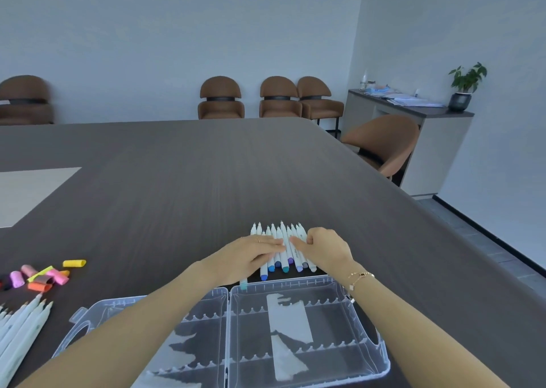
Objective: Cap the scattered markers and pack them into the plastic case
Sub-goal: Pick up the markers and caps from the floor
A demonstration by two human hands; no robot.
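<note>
Your left hand [251, 253] lies flat, fingers straight, on the left part of a row of markers [285, 247] just beyond the far edge of the plastic case [295, 328]. Your right hand [322, 247] rests on the right part of the same row, its index finger stretched out onto the barrels and the other fingers curled under; neither hand grips a marker. The markers lie side by side with white barrels, their bare tips pointing to the far side and their blue, teal and purple caps on the near ends, next to the case.

The case lies open and flat on the dark wood desk [177, 180], near you, both clear halves showing scalloped dividers; your forearms cross over it. A white paper strip [288, 322] lies in the right half.

At the near left, a second bunch of white markers [23, 325] lies fanned out with its tips pointing far and right. Just beyond it sits a heap of loose caps [44, 276] in pink, orange and yellow, with one yellow cap [74, 263] a little apart on the right.

A pale panel [29, 192] is set into the desk at far left. Brown chairs [279, 98] stand along the far wall, and a potted plant [465, 87] stands on a sideboard at far right
</note>
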